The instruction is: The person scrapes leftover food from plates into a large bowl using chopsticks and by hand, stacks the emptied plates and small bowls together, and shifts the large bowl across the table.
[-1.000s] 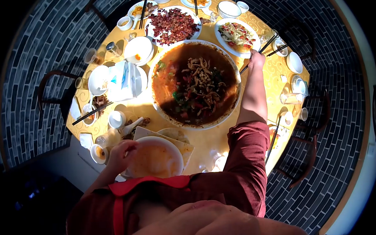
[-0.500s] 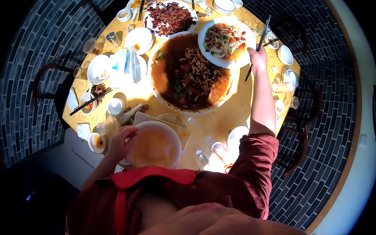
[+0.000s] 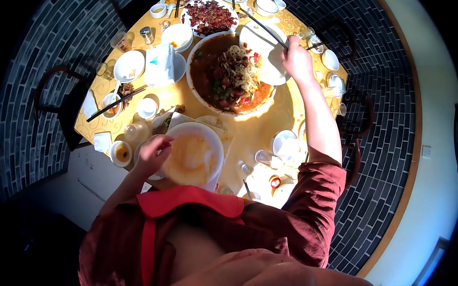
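My right hand (image 3: pixel 297 59) grips a tilted white plate (image 3: pixel 266 46) by its right edge. Dark chopsticks (image 3: pixel 262 25) are held in that same hand. Shredded food with red pepper pieces (image 3: pixel 244 67) lies in the large bowl of red-brown broth (image 3: pixel 206 55), beside the plate's lower left edge. At the table's near edge, my left hand (image 3: pixel 156 151) has curled fingers at the left rim of a white bowl (image 3: pixel 191 157) smeared with orange sauce. The underside of that bowl is hidden.
A plate of red chilies (image 3: pixel 209 15) stands at the far side. On the left are a tissue pack (image 3: pixel 159 64), used bowls (image 3: pixel 129 65) and chopsticks (image 3: pixel 115 104). A glass (image 3: pixel 267 159) lies near the front right. Chairs (image 3: pixel 356 108) stand along the brick wall.
The plate in my right hand has tipped over the large bowl, and its shredded food has slid into the broth. The chopsticks now point up-left. My left hand stays at the stained bowl.
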